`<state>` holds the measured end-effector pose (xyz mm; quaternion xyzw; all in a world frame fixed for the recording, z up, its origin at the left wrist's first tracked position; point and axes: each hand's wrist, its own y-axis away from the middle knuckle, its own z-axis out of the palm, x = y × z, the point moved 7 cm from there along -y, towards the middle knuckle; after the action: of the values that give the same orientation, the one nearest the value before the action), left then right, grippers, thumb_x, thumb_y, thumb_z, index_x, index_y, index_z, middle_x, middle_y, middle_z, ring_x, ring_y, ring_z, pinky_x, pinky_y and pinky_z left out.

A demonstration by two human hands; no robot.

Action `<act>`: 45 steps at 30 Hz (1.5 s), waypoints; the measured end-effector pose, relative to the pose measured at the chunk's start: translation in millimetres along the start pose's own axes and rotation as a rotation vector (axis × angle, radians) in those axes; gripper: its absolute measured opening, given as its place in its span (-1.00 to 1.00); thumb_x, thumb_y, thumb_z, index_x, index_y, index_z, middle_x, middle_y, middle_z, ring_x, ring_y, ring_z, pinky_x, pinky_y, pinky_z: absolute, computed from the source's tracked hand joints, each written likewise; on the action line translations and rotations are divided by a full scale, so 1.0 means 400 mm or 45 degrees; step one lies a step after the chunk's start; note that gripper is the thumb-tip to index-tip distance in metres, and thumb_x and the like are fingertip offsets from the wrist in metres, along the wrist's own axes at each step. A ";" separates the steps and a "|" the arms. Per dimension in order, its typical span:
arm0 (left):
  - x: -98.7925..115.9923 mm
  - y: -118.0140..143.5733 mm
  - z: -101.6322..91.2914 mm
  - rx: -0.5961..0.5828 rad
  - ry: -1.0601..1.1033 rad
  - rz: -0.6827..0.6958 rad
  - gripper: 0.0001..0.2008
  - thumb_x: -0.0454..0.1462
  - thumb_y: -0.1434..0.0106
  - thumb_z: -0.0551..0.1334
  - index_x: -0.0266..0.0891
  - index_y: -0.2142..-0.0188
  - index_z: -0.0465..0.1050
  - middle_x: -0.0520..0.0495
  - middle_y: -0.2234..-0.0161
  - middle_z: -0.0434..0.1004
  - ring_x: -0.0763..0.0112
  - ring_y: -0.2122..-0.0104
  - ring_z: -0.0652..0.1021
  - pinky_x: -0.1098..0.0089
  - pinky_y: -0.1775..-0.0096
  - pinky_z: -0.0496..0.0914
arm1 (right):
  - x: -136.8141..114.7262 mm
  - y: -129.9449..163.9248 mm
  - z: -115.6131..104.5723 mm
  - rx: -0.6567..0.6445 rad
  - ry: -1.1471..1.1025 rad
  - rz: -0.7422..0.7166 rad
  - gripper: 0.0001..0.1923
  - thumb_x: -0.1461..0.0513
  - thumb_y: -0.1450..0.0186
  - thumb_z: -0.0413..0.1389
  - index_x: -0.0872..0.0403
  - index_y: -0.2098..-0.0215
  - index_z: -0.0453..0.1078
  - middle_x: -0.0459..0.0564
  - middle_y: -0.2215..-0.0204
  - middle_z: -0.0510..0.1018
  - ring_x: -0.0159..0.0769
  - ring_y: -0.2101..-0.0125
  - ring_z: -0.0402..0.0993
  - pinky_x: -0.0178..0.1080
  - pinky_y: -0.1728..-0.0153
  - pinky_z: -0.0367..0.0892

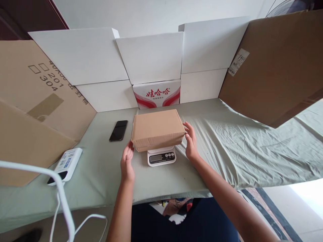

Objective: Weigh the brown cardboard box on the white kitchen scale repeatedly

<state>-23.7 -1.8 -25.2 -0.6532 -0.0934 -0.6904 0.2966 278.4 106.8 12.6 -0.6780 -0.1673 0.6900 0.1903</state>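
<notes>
A closed brown cardboard box (157,127) sits on or just over a small white kitchen scale (162,163); I cannot tell whether its full weight rests there. The box hides the scale's platform, while the display and buttons show in front. My left hand (128,163) is at the box's left front corner, fingers against its side and thumb apart. On the opposite side, my right hand (191,141) has its fingers along the right end, with the thumb near the front corner. The box lies between both hands.
A black phone (118,130) lies left of the box. Further left are a white power strip (66,164) and a white curved tube (59,181). White boxes (151,57) line the back above a red-printed carton (157,94). Large cardboard sheets stand left (32,127) and right (277,64).
</notes>
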 end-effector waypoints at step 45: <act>-0.042 -0.004 -0.018 0.054 0.042 -0.025 -0.10 0.34 -0.22 0.02 -0.22 -0.29 0.36 -0.33 -0.32 0.34 -0.05 -0.33 0.32 0.00 -0.33 0.16 | -0.004 -0.003 0.005 -0.025 -0.049 0.016 -0.48 -0.10 -0.42 -0.06 -0.12 -0.26 0.27 0.06 -0.24 0.37 -0.01 -0.19 0.36 0.06 -0.13 0.38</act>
<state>-31.1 0.5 -41.7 -0.6345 -0.1095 -0.7017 0.3051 276.4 107.3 14.5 -0.6675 -0.1734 0.7025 0.1759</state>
